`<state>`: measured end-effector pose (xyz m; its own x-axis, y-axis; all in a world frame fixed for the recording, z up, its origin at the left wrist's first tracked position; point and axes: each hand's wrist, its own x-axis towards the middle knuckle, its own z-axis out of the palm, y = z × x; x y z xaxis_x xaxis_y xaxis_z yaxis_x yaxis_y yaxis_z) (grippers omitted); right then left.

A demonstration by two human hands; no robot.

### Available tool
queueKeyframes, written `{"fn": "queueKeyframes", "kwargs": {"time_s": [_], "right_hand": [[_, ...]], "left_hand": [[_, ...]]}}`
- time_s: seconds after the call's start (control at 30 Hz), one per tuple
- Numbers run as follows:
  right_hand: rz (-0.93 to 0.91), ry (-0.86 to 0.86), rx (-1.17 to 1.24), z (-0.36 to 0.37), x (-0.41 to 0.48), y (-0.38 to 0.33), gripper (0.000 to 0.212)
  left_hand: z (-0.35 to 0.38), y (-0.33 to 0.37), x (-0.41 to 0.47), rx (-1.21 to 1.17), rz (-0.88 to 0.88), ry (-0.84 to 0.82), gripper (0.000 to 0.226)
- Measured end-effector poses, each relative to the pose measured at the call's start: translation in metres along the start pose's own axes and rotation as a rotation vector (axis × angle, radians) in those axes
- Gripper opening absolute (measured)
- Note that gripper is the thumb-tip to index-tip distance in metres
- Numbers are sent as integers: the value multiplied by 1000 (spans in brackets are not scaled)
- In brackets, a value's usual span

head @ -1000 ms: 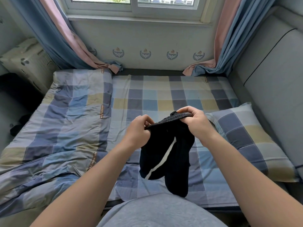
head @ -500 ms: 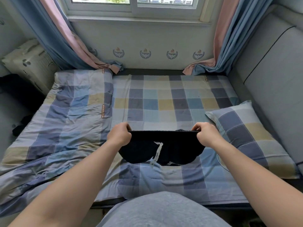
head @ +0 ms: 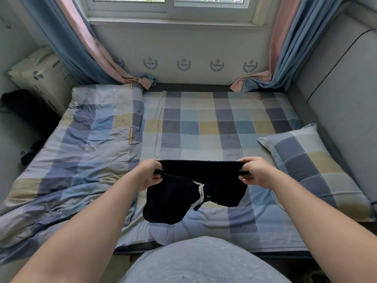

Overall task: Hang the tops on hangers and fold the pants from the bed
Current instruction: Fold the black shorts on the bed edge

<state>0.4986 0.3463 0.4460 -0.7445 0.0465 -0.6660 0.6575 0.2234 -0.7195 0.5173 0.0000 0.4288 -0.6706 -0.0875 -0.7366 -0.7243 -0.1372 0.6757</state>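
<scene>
at ten o'clock, a pale cardboard box [head: 40, 76] stands against the wall beside a bed, with a dark heap [head: 26, 107] below it, too shadowed to identify. a blue and pink curtain [head: 81, 48] hangs at eleven o'clock, its hem pooled at the bed's far edge. a checked quilt [head: 85, 144] in blue, grey and yellow lies rumpled along the bed's left side, from nine to seven o'clock. the left hand [head: 150, 175], just below centre, grips the left end of a waistband, fingers curled round it. the black pants [head: 191, 190], short-legged with a white stripe, are held stretched wide between both hands above the near half of the bed [head: 204, 123], which wears a matching checked sheet; the legs sag toward six o'clock, and whether they touch the sheet cannot be told. a window [head: 169, 5] sits at twelve o'clock. the person's grey top [head: 204, 262] fills the bottom at six o'clock. the right hand [head: 258, 173] grips the waistband's right end, fingers curled round it too. a second curtain [head: 285, 48] hangs at one o'clock. at three o'clock, a checked pillow [head: 312, 166] lies flat beside a grey padded headboard [head: 346, 99].
</scene>
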Motion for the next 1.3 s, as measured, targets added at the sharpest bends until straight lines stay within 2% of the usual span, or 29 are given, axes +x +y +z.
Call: {"fn": "queueKeyframes", "kwargs": {"time_s": [0.1,0.13,0.27,0.33,0.4,0.5,0.6,0.67,0.73,0.83,0.93,1.0,1.07,1.17,1.3], "right_hand": [[42,-131,251,-5,-1,-8,22],[35,-154,314,-7,0,-9,23],[-32,-282,418,-14,1,-9,42],[-94,-240,378,-14,1,-7,45],[-193,-113,224,-11,0,-7,38],[-347,64,-129,-7,-1,-7,16],[-485,220,-512,-6,-2,-8,11],[-520,287,-611,-5,-5,-11,14],[-546,330,-672,-2,-9,-13,14],[-544,300,-578,1,-15,-19,15],[-539,299,-515,7,-21,-28,17],[-537,279,-475,14,-23,-33,17],[-522,247,-403,21,-26,-39,16],[-455,158,-231,32,-34,-47,14],[-379,-71,-24,46,-48,-56,15]], "left_hand": [[-2,-1,-4,-258,-54,-136,4],[-4,-2,-4,-301,-55,-187,6],[-7,-1,-3,-489,16,-289,30],[-8,-1,-2,-540,61,-318,48],[-7,-1,0,-334,181,-247,48],[-2,-1,2,157,412,5,20],[2,4,3,382,542,166,9],[3,7,2,617,598,283,17],[4,11,0,725,629,357,26],[9,19,-8,541,638,248,28],[17,22,-13,449,596,296,33],[24,24,-14,392,509,349,36],[32,28,-14,256,346,355,38],[43,34,-23,8,128,245,46],[61,38,-39,-35,214,53,34]]}}
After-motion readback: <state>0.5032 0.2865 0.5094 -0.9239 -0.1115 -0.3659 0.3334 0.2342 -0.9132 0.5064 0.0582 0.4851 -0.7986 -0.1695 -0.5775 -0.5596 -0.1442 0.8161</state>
